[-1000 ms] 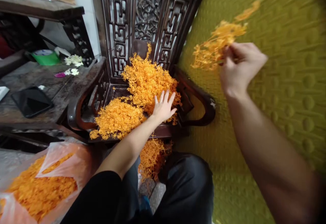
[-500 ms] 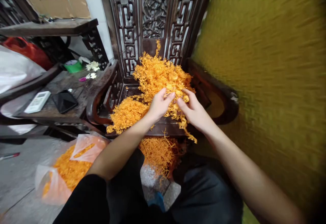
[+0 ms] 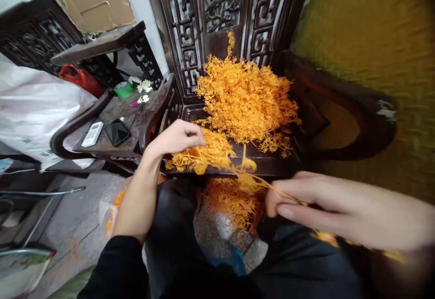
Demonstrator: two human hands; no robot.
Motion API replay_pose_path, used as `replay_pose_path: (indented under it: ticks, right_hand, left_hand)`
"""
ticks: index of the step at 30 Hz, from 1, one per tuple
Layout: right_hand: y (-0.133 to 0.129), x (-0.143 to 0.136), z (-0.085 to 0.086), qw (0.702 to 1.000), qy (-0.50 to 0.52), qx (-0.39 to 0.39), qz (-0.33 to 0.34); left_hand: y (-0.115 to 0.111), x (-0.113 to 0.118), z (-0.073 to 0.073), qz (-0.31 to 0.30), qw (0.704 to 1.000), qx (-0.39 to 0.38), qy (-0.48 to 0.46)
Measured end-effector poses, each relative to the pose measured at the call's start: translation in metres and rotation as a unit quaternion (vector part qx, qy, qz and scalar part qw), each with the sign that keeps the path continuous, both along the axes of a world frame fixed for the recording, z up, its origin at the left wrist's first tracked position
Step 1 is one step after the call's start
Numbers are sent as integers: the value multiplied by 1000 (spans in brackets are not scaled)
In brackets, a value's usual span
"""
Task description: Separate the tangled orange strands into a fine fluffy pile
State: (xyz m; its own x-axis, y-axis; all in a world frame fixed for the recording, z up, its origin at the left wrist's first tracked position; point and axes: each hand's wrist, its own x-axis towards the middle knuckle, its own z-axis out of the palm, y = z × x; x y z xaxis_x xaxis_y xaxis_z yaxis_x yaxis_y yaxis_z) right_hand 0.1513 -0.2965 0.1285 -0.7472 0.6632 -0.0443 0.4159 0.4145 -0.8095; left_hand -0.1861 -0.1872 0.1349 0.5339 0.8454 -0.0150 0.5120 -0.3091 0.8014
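Observation:
My right hand (image 3: 322, 208) is closed at the lower right, its fingers pinching the thin stem of an orange sprig (image 3: 247, 181). The sprig reaches left over the chair seat's front edge, its tufts blurred. At the left, my left hand (image 3: 183, 137) is curled closed above a smaller heap of loose orange bits (image 3: 217, 147); whatever its fingertips hold is hidden. Behind both hands, a large pile of orange sprigs (image 3: 248, 99) rests on the dark carved wooden chair (image 3: 220, 45). More orange stems (image 3: 234, 199) lie below the seat, between my knees.
On a wooden side surface (image 3: 112, 108) to the left are a white remote (image 3: 93, 134), a black phone (image 3: 117, 132), green tape (image 3: 124, 89) and small flowers (image 3: 145, 86). A chair armrest (image 3: 367, 104) curves at the right. White bags (image 3: 37, 108) sit far left.
My hands have parted from together at the big pile: the right came down and right with a sprig stretched out, the left moved left over the smaller heap. The view has shifted.

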Motion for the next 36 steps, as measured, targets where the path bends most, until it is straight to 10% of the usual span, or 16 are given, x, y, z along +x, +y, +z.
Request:
replay_pose_path:
  ticks: [4,9,17,29,33,36]
  right_hand:
    - [-9,42,-9,978,-27,166,-125]
    - [32,34,-32,844,-185,418,-281]
    - [136,-8,-65,760,-146,550,-315]
    - [127,-74,-58,853,-223,345,-323]
    - [105,-64,-49,971,15,84,-223]
    - [84,-61,-52,944,252,-96,-192]
  left_hand:
    - [-15,-10,7,-207,968,-107,90]
    - [-27,-11,-1,-273,950,-89,123]
    - [-114,88,-48,-351,931,-14,96]
    - [-125,125,-92,-278,914,13,295]
    - [-115,118,-97,-296,897,-21,328]
    - [-87,89,-83,-342,887,-41,306]
